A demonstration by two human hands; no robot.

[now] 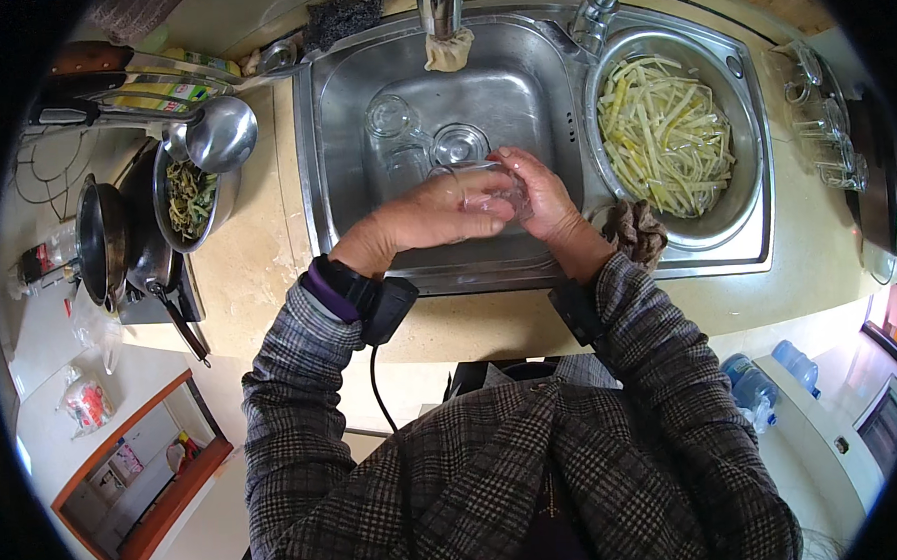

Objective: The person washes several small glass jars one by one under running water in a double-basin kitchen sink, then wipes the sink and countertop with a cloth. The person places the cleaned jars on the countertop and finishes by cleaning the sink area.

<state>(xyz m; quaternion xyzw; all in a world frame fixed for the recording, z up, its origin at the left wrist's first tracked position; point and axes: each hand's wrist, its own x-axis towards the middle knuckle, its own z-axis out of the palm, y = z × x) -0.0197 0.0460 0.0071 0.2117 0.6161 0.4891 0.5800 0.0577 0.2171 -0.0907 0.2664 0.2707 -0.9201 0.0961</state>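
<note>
Over the near part of a stainless steel sink basin [519, 97], both hands are on one clear glass cup [474, 181]. My left hand [438, 213] reaches around it from the left, with fingers that seem to be inside or across it. My right hand [542, 193] wraps its right end. The cup lies roughly sideways and is partly hidden by the fingers. Beyond it, a clear glass mug [390, 116] and another clear glass vessel [407, 165] rest on the basin floor, beside the drain strainer [460, 143]. Cloth is tied around the faucet's spout [443, 17] above.
Right of the basin stands a metal bowl [752, 184] of pale vegetable strips in liquid, with a crumpled brown cloth [636, 234] against it. Glass mugs [829, 132] line the far right. At left are a ladle [221, 134], a pot of greens [190, 201] and pans [103, 242].
</note>
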